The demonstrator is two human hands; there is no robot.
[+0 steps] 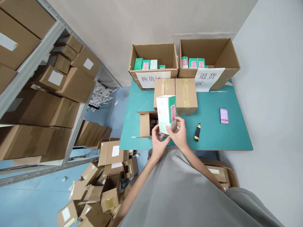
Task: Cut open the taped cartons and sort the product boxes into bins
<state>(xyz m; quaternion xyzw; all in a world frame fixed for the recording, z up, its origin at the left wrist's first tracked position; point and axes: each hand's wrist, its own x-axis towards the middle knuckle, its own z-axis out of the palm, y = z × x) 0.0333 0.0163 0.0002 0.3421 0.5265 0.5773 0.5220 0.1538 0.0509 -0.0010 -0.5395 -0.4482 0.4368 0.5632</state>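
A white and green product box (166, 113) with a pink item printed on its side is held upright above the near edge of the table. My right hand (178, 134) grips its lower right side and front. My left hand (158, 142) is closed at its lower left corner, fingers partly hidden beneath it. Behind and left of the hands, an opened cardboard box (145, 124) shows crumpled filling inside. To the right of my hands lies a black and yellow utility knife (197, 132).
Two large cartons, one left (153, 75) and one right (228, 71), hold similar boxes at the table's (213, 138) back. Two taped boxes (186, 94) stand before them. A phone (223, 116) lies right. Shelving (80, 126) and piled cartons (110, 195) are on the left.
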